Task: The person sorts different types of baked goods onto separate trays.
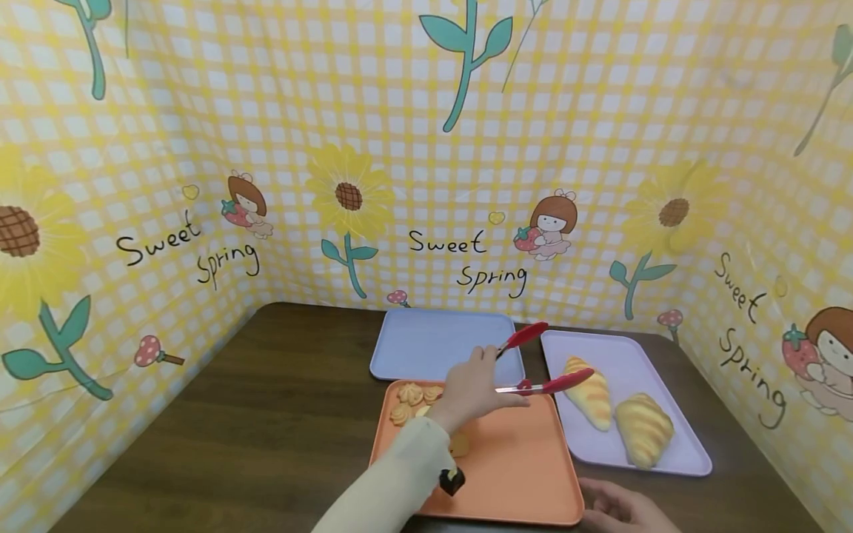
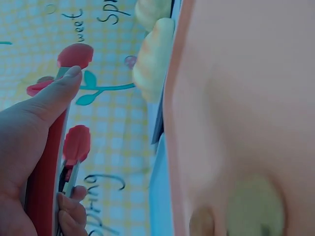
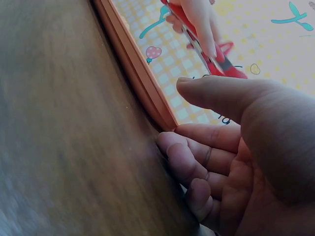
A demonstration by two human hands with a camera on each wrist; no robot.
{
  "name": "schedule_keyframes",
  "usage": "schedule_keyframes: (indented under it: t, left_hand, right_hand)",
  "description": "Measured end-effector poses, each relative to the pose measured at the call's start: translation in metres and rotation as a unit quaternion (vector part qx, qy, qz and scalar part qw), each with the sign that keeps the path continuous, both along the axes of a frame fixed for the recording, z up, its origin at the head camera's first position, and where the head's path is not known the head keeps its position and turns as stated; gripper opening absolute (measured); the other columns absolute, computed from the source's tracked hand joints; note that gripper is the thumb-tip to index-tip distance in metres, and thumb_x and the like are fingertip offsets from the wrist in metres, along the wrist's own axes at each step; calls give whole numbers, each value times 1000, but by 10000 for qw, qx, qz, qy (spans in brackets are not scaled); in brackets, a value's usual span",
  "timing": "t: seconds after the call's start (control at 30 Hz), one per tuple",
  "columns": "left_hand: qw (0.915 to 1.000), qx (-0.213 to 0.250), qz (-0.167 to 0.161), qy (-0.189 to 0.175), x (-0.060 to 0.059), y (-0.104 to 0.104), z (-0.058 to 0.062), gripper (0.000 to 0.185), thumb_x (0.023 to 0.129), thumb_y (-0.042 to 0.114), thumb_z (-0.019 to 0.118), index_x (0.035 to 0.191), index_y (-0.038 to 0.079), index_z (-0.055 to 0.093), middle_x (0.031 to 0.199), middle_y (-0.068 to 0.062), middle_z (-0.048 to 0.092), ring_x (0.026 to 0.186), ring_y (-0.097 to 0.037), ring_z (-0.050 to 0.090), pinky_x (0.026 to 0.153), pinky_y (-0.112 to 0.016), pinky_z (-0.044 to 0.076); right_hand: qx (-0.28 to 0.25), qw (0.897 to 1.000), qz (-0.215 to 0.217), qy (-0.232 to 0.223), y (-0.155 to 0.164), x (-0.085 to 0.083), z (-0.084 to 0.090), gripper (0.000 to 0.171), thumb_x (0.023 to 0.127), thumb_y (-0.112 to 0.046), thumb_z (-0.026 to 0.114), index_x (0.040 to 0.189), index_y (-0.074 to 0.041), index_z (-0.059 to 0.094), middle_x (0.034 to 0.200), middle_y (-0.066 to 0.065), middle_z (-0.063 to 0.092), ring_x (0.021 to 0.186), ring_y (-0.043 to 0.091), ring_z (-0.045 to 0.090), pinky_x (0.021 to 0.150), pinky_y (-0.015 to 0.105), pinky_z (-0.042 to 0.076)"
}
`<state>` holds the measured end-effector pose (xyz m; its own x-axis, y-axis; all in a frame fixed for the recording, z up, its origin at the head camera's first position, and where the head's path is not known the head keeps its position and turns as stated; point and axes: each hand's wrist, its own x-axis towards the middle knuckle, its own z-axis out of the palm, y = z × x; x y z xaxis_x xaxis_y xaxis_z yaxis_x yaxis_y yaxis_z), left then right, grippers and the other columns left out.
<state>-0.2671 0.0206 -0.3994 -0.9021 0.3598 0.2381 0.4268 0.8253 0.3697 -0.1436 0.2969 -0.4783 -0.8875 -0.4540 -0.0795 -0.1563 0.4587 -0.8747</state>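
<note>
My left hand grips a pair of red tongs above the orange tray. The tongs' arms stand apart, with nothing between them, and their tips reach toward the nearer of two striped bread loaves on the purple tray. In the left wrist view my thumb lies along the tongs, with a loaf beyond the orange tray. My right hand rests on the table by the orange tray's near right corner, fingers loosely curled and holding nothing.
Several small cookies lie at the orange tray's far left corner. An empty blue tray sits behind it. The dark wooden table is fenced on three sides by a yellow checked screen.
</note>
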Motion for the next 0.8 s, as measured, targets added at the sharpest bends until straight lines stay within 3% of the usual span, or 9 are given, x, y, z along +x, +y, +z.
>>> schedule_keyframes:
  t: [0.07,0.27,0.4,0.63,0.8]
  left_hand:
    - [10000,26,-61,-9,3,-15,1,103,72,72,74,144,6,44,128,-14,54,74,-20,61,61,-31,52]
    - [9998,-31,-97,-190,11,-60,5,99,72,71,75,144,8,46,136,-11,53,93,-28,65,79,-43,54]
    - [9997,37,-140,-218,19,-85,6,96,71,68,78,140,8,49,132,-9,55,91,-26,65,78,-44,54]
    - [9995,-66,-281,101,35,-125,2,92,68,64,82,135,9,50,122,-7,58,66,-17,58,63,-38,52]
    - [9998,-76,-174,4,50,-153,-3,94,67,65,82,138,11,50,129,-8,56,77,-26,64,70,-45,54]
  right_hand:
    - [-50,9999,6,-102,0,0,0,59,99,-20,61,135,21,40,81,-2,58,65,5,54,56,24,45]
    - [-165,9995,191,191,0,-2,-1,54,100,-15,59,133,23,39,81,-8,58,65,2,54,56,24,46]
    - [-198,9994,221,188,1,-2,-2,54,101,-15,58,134,23,39,81,-8,58,65,2,54,56,24,46]
    - [-118,9978,225,612,4,-2,-1,49,99,-11,60,131,21,43,82,-14,58,65,1,54,55,25,47]
    - [-99,9997,115,192,-1,-1,3,54,100,-16,60,134,21,42,83,-8,59,66,3,55,57,25,47]
